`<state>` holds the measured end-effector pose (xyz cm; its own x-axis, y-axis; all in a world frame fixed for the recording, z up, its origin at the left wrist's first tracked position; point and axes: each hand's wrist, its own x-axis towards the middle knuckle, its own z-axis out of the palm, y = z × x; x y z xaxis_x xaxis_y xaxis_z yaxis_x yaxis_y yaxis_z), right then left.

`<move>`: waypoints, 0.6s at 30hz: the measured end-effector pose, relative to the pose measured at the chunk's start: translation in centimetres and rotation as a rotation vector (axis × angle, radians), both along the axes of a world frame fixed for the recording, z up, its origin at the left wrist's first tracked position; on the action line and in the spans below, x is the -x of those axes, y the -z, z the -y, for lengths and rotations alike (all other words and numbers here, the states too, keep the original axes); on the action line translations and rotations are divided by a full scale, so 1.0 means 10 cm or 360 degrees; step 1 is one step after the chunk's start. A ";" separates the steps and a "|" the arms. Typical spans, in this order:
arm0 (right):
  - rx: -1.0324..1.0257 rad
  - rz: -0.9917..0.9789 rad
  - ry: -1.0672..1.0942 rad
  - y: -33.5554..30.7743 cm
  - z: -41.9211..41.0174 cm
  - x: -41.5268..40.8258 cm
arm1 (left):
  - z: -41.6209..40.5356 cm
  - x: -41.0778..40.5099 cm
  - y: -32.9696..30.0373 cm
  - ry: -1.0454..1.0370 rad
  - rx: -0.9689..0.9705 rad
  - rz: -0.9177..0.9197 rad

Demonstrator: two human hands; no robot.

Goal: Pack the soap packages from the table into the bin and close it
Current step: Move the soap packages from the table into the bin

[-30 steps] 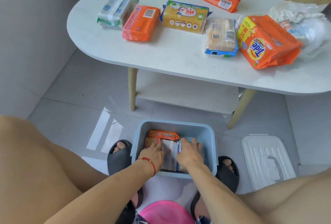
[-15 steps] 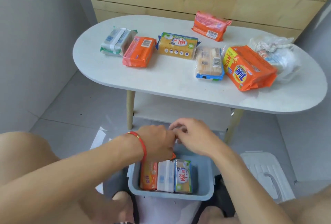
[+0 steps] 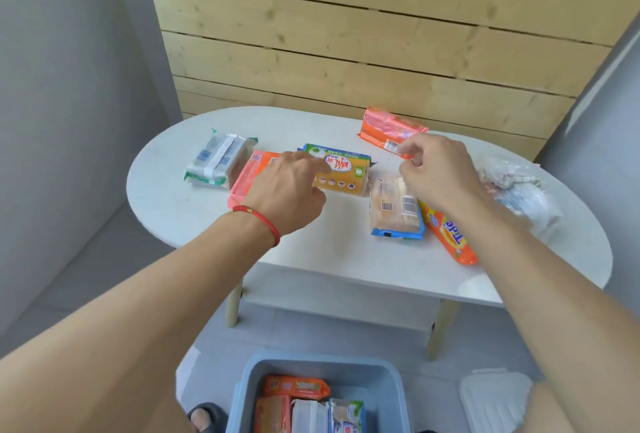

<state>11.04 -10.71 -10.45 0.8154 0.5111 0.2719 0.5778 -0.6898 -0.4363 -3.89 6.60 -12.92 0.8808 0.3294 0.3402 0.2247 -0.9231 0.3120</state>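
Several soap packages lie on the white oval table [image 3: 311, 252]: a white-green pack [image 3: 216, 164], an orange pack [image 3: 247, 174], a yellow pack [image 3: 346, 173], a clear pack with blue ends [image 3: 394, 211], an orange Tide pack [image 3: 448, 233] and a red-orange pack [image 3: 388, 129] at the back. My left hand [image 3: 291, 190], with a red string at the wrist, hovers over the orange and yellow packs, fingers loosely apart and holding nothing. My right hand [image 3: 436, 169] hangs above the clear pack, fingers curled and empty. The blue bin [image 3: 381, 380] on the floor holds several packs.
The bin's white lid [image 3: 495, 398] lies on the floor to the right of the bin. A crumpled clear plastic bag [image 3: 519, 190] sits at the table's right end. A wooden slat wall stands behind the table. A dark sandal [image 3: 204, 415] is left of the bin.
Both hands have left the bin and risen forward over the table, empty. The view has tilted up from the bin to the table and wall.
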 end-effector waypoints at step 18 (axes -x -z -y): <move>0.0541 0.0224 0.0219 0.30 -0.81 -0.80 | 0.23 -0.43 0.18 -0.0039 -0.0067 -0.0187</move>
